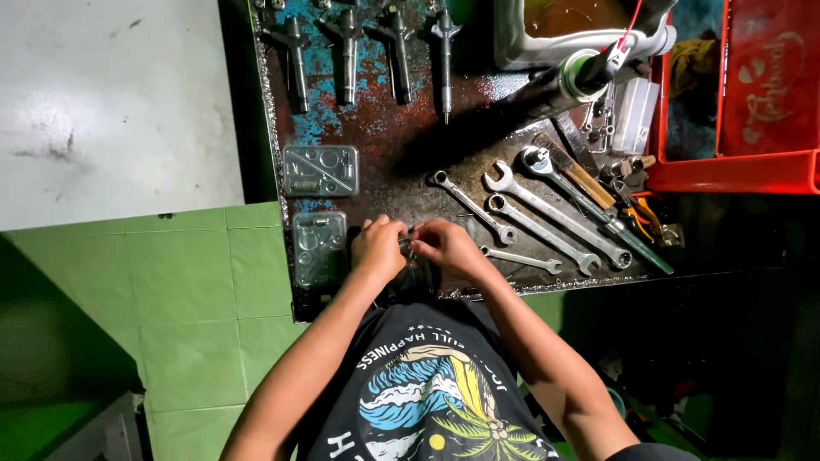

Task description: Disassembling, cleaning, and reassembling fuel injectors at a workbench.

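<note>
My left hand [378,248] and my right hand [446,246] meet over the near edge of a rusty metal worktop [401,145]. Both pinch a small metal part [409,246] between the fingertips; the fingers hide most of it. Just left of my left hand lies a clear plastic parts tray [319,248], with a second one [321,170] beyond it. Several combination wrenches [538,224] lie fanned out to the right of my right hand.
Several long metal injectors [348,55] lie in a row at the far edge. A red crate [735,102], a white tub [555,34], a screwdriver [628,232] and pliers sit at the right. Green floor tiles [188,290] lie to the left.
</note>
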